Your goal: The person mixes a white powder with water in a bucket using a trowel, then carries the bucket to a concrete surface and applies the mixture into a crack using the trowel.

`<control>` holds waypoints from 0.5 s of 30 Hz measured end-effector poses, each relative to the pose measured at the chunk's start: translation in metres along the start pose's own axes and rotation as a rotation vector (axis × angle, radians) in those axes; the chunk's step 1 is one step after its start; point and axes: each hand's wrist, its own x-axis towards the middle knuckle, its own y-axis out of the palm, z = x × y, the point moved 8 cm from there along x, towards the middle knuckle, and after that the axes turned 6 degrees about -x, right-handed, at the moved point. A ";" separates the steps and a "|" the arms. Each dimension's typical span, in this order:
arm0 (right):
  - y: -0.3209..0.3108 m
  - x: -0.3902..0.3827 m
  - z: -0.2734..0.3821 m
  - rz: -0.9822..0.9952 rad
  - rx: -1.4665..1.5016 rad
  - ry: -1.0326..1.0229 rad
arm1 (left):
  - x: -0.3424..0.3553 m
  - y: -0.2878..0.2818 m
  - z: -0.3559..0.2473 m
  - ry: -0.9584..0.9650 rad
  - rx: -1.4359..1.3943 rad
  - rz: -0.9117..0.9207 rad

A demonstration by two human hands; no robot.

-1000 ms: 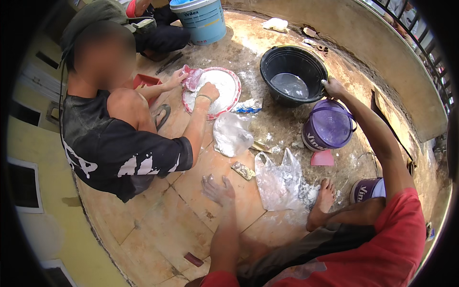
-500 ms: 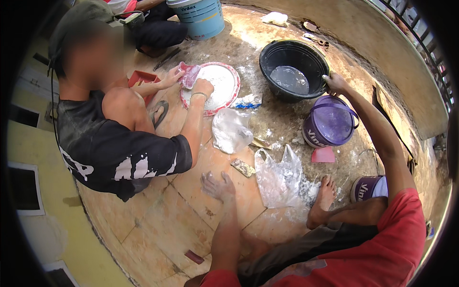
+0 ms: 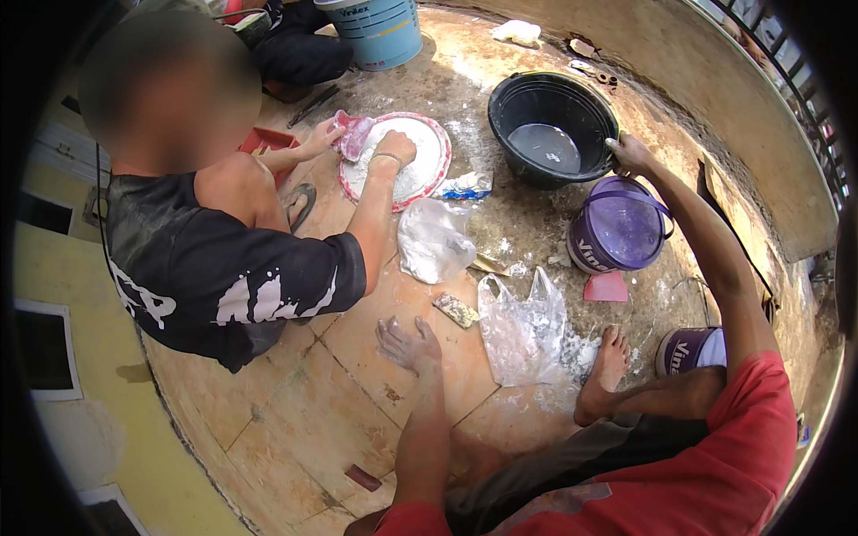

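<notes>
My right hand grips the rim of a round black basin on its right side. The basin holds a shallow pool of greyish liquid. My left hand, dusted with white powder, is open with its fingers spread above the orange tiles, holding nothing. Near it lie a speckled block, a plastic bag with white powder and a crumpled clear plastic bag. A purple lidded bucket stands below my right forearm.
A co-worker in a black shirt squats at the left, one hand on white powder in a red-rimmed tray, the other at a pink piece. A blue bucket, red scraper and second purple bucket stand or lie around.
The co-worker's head has shifted, and their hand has moved right and up over the powder. The liquid patch in the basin looks smaller. My hands stay nearly where they were.
</notes>
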 end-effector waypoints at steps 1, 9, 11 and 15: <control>0.000 0.000 -0.001 -0.004 0.001 0.002 | -0.001 0.001 0.000 -0.001 -0.002 0.000; 0.001 -0.004 0.003 -0.004 0.004 -0.006 | -0.002 0.001 0.001 0.010 -0.005 -0.013; 0.000 -0.005 0.002 -0.003 0.004 0.005 | -0.002 0.002 0.000 0.002 -0.002 -0.004; 0.000 -0.003 0.001 0.001 0.005 -0.007 | -0.003 0.005 0.002 -0.017 0.000 0.029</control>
